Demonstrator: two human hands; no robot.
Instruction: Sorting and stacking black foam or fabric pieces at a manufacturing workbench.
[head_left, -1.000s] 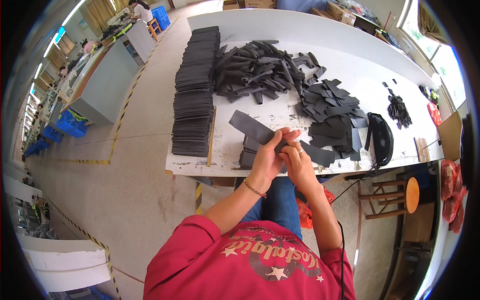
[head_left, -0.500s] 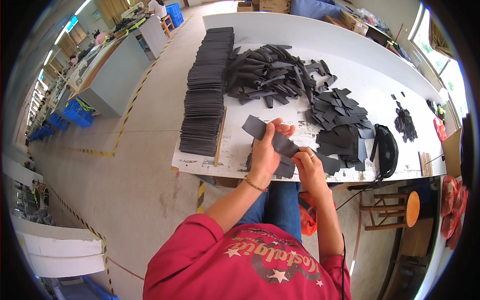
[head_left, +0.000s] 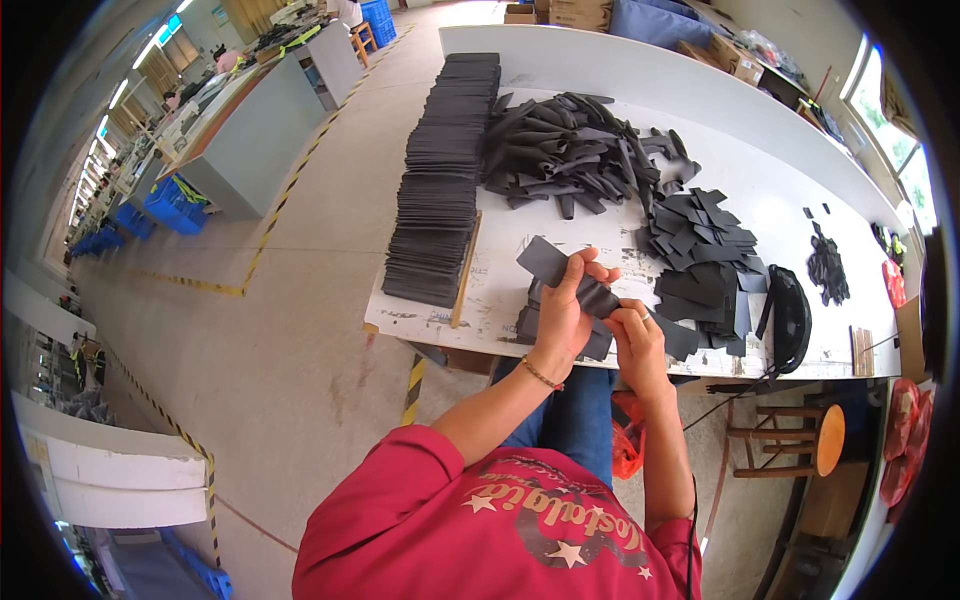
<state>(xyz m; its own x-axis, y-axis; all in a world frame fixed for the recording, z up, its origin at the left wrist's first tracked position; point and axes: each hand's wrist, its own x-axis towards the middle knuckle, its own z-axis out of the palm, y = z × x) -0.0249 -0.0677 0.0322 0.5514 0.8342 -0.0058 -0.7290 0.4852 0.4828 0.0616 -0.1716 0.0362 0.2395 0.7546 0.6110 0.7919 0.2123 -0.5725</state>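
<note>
Above the table's front edge I hold a dark grey flat strip, its material looking thin and bendable. My left hand is wrapped round its middle, thumb on top. The fingertips of my right hand pinch its lower right end, and the strip curves between the two hands. Beneath my hands lie more dark flat pieces, partly hidden by them. To the right, a loose heap of flat dark pieces spreads over the white table. Farther back is a pile of curled, tube-like dark pieces.
A long, tight row of dark pieces runs along the table's left side beside a wooden strip. A black pouch-like item sits near the right front. A wooden stool stands right of me; a low white partition borders the back.
The whole view has shifted slightly, so the table appears farther right. Both hands keep hold of the strip, which bends a little more between them.
</note>
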